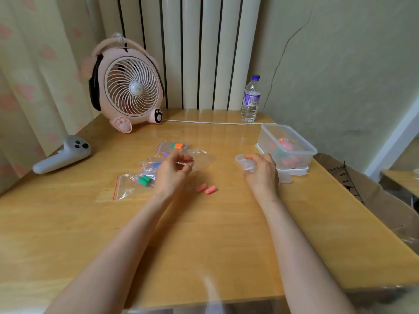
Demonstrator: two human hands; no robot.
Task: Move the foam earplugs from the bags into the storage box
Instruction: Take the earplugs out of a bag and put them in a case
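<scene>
Head view: left hand (173, 169) pinches a clear bag (201, 158), seemingly emptied; right hand (261, 172) curls round a clear plastic piece (244, 163). Two pink earplugs (206, 189) lie loose on the table (204, 234), short of the storage box (267, 139). Risk: a passing wrist sweeps them off, or they roll away.

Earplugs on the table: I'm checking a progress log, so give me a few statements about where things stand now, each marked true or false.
1. Two pink earplugs lie loose on the table. True.
2. The green earplugs are in the storage box. False: they lie inside a bag on the table.
3. The storage box has its lid on. False: its top is open.
4. The left hand holds a clear bag. True.
5. The right hand is empty. False: it grips a small clear item.
</scene>
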